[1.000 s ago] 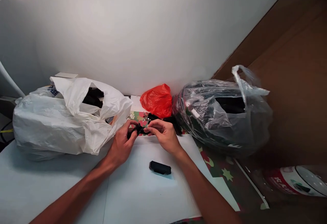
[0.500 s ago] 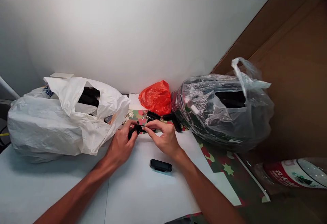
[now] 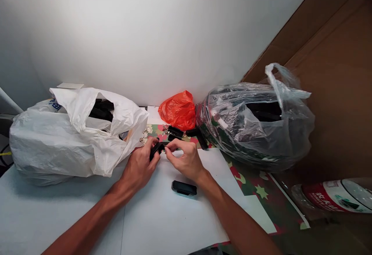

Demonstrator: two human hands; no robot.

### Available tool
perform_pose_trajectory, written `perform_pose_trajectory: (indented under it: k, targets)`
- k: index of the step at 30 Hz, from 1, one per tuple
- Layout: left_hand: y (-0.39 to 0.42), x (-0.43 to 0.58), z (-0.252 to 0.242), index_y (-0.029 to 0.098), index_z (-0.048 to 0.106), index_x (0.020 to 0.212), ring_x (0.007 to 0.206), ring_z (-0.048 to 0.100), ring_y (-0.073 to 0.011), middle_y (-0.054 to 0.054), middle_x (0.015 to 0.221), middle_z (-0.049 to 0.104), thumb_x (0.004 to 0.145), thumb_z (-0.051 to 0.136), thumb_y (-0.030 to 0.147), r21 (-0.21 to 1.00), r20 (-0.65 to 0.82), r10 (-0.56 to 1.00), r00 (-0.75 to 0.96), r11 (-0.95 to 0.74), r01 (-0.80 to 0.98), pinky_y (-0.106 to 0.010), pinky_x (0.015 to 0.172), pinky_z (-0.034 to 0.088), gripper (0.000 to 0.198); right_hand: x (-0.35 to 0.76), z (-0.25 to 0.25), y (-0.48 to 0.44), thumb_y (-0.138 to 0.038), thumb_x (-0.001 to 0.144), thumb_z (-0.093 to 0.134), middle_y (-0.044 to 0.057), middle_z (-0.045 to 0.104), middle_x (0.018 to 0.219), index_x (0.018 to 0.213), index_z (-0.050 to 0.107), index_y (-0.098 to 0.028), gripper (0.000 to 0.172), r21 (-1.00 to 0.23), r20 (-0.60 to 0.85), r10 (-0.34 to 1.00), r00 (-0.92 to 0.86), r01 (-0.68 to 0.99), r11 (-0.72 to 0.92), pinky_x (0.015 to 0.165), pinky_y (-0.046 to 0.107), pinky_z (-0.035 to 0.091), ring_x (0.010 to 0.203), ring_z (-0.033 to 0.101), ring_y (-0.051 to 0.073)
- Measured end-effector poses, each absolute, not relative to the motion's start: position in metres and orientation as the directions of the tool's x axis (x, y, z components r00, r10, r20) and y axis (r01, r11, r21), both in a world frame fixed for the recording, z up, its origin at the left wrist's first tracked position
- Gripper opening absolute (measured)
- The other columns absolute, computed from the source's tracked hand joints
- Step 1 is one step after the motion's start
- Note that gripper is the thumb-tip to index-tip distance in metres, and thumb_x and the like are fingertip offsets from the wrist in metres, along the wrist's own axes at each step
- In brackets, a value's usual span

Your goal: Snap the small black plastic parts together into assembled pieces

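Observation:
My left hand (image 3: 141, 164) is closed around a small black plastic part (image 3: 156, 149), held just above the white sheet (image 3: 162, 220). My right hand (image 3: 184, 158) pinches at the same part from the right, thumb and forefinger together at its end; whether a small metal piece sits between those fingers is too small to tell. A second black rectangular part (image 3: 184, 188) lies flat on the sheet just below my right wrist. More black parts (image 3: 177, 132) and small silvery pieces (image 3: 144, 138) lie beyond my hands near the wall.
A large white plastic bag (image 3: 66, 135) with dark contents sits at the left. A small orange bag (image 3: 178, 110) rests against the wall. A clear bag (image 3: 255, 125) full of black parts stands at the right on patterned paper (image 3: 255, 189). A bottle (image 3: 331, 199) lies at the lower right beside brown cardboard.
Both hands have stayed together on the small black part, shifting slightly; the right fingers have closed in tighter at its end. The view has drifted a little.

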State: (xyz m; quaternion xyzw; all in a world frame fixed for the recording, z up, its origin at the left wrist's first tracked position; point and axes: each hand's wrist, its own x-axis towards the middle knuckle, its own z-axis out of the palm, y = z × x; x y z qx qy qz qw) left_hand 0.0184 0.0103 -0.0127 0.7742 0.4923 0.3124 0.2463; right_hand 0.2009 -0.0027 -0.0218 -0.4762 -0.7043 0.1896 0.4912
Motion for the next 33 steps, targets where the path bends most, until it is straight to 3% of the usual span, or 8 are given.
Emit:
perform_pose_trajectory:
  k: [13,18,21,25,29,33]
  targets:
    - [0.012,0.017,-0.016,0.023,0.059,0.116,0.077,0.075,-0.0234,-0.005,0.094,0.078,0.094,0.047,0.023,0.579,0.316,0.875,0.366,-0.483,0.656,-0.029,0.068,0.051,0.025,0.198,-0.027,-0.002,-0.024,0.094,0.060,0.002,0.073,0.072,0.076,0.065,-0.023,0.019,-0.686,0.551,0.832,-0.055,0.539,0.490,0.069,0.030,0.055,0.065,0.068,0.018]
    - [0.012,0.017,-0.012,0.023,0.058,0.117,0.078,0.075,-0.0239,-0.005,0.095,0.077,0.095,0.047,0.026,0.568,0.302,0.877,0.374,-0.481,0.668,-0.029,0.068,0.051,0.025,0.194,-0.026,-0.003,-0.025,0.093,0.058,0.003,0.072,0.071,0.073,0.062,-0.023,0.021,-0.708,0.492,0.870,-0.038,0.564,0.425,0.068,0.030,0.053,0.066,0.067,0.018]
    - [0.011,0.018,-0.010,0.023,0.058,0.116,0.076,0.074,-0.0240,-0.005,0.093,0.076,0.097,0.046,0.029,0.587,0.277,0.884,0.377,-0.466,0.662,-0.030,0.067,0.049,0.024,0.195,-0.022,0.001,-0.026,0.088,0.064,0.001,0.068,0.067,0.072,0.060,-0.022,0.016,-0.820,0.405,0.914,0.019,0.450,0.354,0.062,0.028,0.052,0.060,0.063,0.016]
    - [0.009,0.019,-0.007,0.023,0.058,0.114,0.073,0.073,-0.0239,-0.004,0.084,0.074,0.099,0.045,0.037,0.619,0.234,0.892,0.386,-0.443,0.649,-0.029,0.065,0.047,0.024,0.197,-0.018,0.008,-0.030,0.079,0.072,-0.005,0.057,0.060,0.082,0.061,-0.022,0.014,-0.958,0.240,0.971,-0.014,0.156,0.240,0.051,0.024,0.047,0.052,0.054,0.012]
    - [0.009,0.019,-0.005,0.024,0.057,0.107,0.064,0.066,-0.0202,-0.001,0.079,0.073,0.098,0.049,0.040,0.685,0.189,0.924,0.333,-0.367,0.630,-0.028,0.061,0.043,0.021,0.197,-0.016,0.010,-0.033,0.082,0.071,-0.005,0.059,0.067,0.104,0.067,-0.021,0.026,-0.982,0.187,0.976,-0.111,0.007,0.189,0.052,0.023,0.050,0.053,0.055,0.011]
    - [0.012,0.020,0.000,0.023,0.057,0.098,0.059,0.056,-0.0151,0.003,0.068,0.063,0.098,0.054,0.045,0.840,0.163,0.932,0.324,-0.304,0.450,-0.025,0.059,0.042,0.022,0.199,-0.014,0.008,-0.033,0.086,0.072,-0.003,0.063,0.070,0.107,0.073,-0.018,0.026,-0.971,0.237,0.957,-0.165,-0.057,0.231,0.054,0.024,0.051,0.056,0.058,0.012]
